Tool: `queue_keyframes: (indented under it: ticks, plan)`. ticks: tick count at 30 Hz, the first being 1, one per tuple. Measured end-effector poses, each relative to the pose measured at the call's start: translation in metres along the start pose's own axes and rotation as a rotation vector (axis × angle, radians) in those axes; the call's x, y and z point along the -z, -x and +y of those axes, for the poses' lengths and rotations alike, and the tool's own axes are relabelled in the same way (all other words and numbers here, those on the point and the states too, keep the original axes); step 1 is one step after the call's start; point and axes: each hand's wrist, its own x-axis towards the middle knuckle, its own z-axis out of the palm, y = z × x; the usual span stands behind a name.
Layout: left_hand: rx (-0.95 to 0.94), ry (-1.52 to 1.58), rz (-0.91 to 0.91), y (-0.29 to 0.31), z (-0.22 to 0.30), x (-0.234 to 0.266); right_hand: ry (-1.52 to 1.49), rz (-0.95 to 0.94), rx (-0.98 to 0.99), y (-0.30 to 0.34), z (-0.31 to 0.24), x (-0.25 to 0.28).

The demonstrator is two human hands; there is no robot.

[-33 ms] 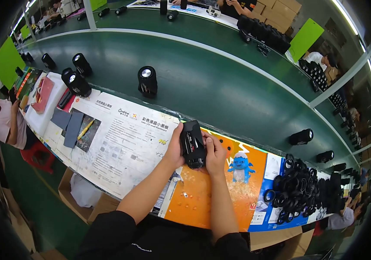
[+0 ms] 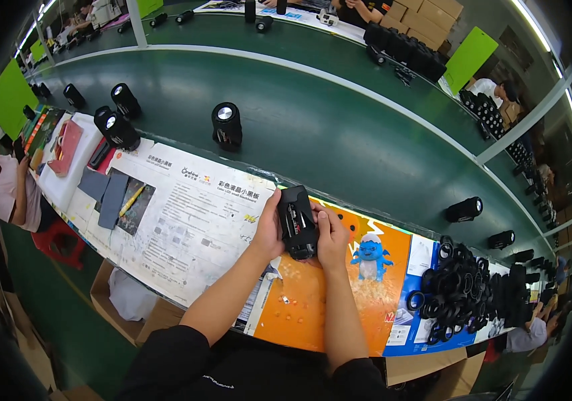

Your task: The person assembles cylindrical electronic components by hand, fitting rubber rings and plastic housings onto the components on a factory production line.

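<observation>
A black portable speaker point(image 2: 298, 224) is held between my two hands over the work table, its long side running away from me. My left hand point(image 2: 270, 228) wraps its left side, fingers mostly hidden behind it. On the right side, the curled fingers and thumb of my right hand point(image 2: 332, 238) press against the casing. Below the speaker lies an orange printed sheet point(image 2: 299, 314), with a small blue figure point(image 2: 371, 252) pictured right of my hand. A white printed sheet point(image 2: 185, 214) covers the table to the left.
A green conveyor belt point(image 2: 339, 160) runs beyond the table, carrying upright speakers point(image 2: 226, 125) and tipped ones point(image 2: 465, 210). Black rings point(image 2: 456, 287) are heaped at right. A yellow pen point(image 2: 131, 200) lies at left. Co-workers point(image 2: 15, 180) sit at both sides; cardboard boxes point(image 2: 426, 366) stand below.
</observation>
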Motion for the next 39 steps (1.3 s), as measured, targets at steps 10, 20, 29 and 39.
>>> queue_keyframes:
  ticks: [10,20,29,39]
  plan:
    - [-0.258,0.019,-0.055,0.002,-0.003,0.006,-0.214,-0.231,-0.098,0.014,-0.013,0.005]
    - [-0.337,-0.220,0.062,0.008,0.024,0.004,0.137,-0.277,-0.031,0.015,-0.049,-0.006]
    - [-0.256,-0.252,0.042,0.002,0.022,0.015,-0.011,-0.235,-0.033,0.012,-0.040,0.002]
    - [-0.426,-0.686,0.077,0.000,0.018,0.014,-0.160,0.031,-0.151,-0.007,-0.030,0.012]
